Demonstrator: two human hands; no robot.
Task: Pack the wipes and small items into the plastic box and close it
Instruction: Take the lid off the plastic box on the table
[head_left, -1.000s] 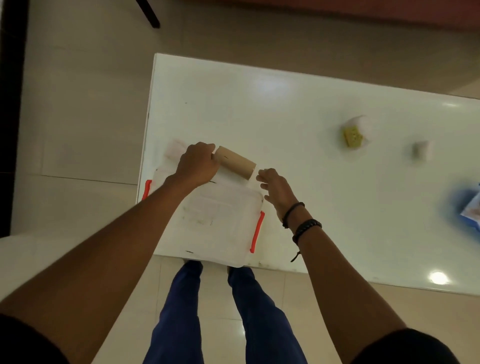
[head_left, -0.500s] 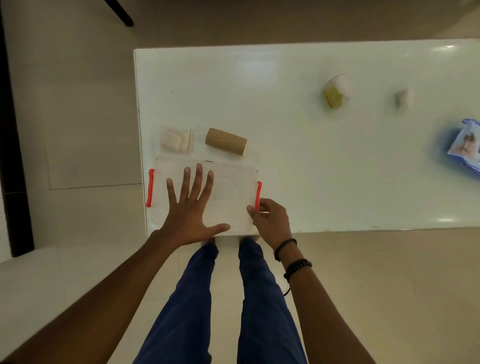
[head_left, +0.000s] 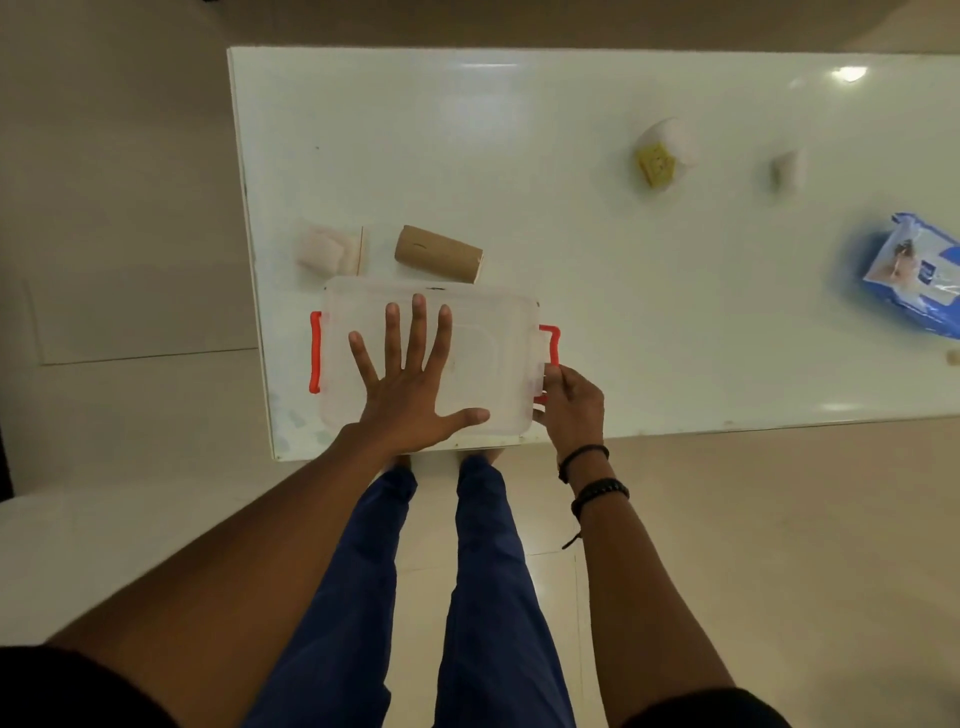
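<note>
A clear plastic box (head_left: 483, 322) with its lid on and red side latches sits at the table's near left corner. My left hand (head_left: 410, 384) lies flat on the lid, fingers spread. My right hand (head_left: 569, 402) grips the right red latch (head_left: 551, 345), which is swung outward. The left latch (head_left: 315, 358) lies flat against the box. Behind the box lie a cardboard tube (head_left: 439, 253) and a small white packet (head_left: 332, 249). A blue wipes pack (head_left: 914, 275) lies far right.
On the white table (head_left: 467, 156) a white roll with a yellow sponge-like piece (head_left: 662, 156) and a small white item (head_left: 789, 169) sit at the back right. A tiny object (head_left: 952, 356) lies near the right edge. The table's near edge runs just below the box.
My left hand left the cardboard tube and pressed flat on the lid. My right hand moved to the right latch, and the latch has swung outward from the box.
</note>
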